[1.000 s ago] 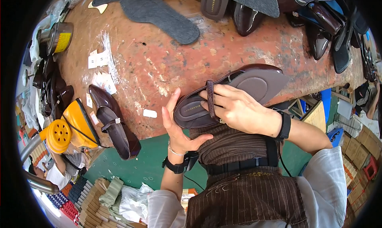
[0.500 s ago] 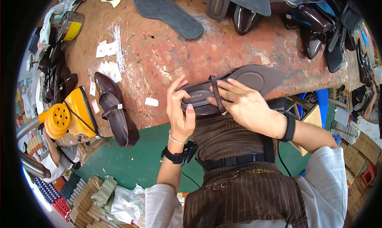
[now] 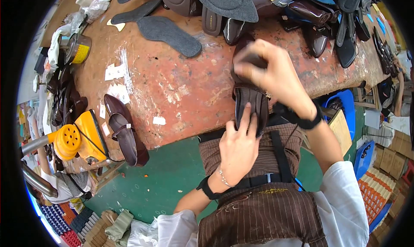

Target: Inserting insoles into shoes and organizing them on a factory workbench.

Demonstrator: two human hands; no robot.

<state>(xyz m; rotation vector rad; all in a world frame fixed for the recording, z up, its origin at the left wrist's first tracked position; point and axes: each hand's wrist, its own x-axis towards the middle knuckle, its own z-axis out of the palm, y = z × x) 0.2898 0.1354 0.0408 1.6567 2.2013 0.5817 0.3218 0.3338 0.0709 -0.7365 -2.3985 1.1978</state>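
A dark burgundy shoe (image 3: 237, 101) lies at the table's near edge, toe pointing away from me and partly covered. Its dark insole (image 3: 246, 96) shows inside the opening. My left hand (image 3: 238, 150) is at the heel, with two fingers stretched into the shoe against the insole and the thumb outside the rim. Over the toe end, my right hand (image 3: 276, 72) is bent and smeared by motion; whether it grips anything is unclear. A matching burgundy shoe (image 3: 125, 132) with a strap lies on the left of the table.
Grey insoles (image 3: 172, 36) and a pile of glossy dark shoes (image 3: 317, 40) lie along the far side. White tags (image 3: 117, 91), a yellow machine (image 3: 86, 135) and a round tin (image 3: 77, 48) are on the left. A blue bin (image 3: 347, 102) stands right of the table.
The shoe has turned so its toe points away, and the insole that stuck out past it now sits inside. My left hand moved to the heel; my right hand rose toward the toe.
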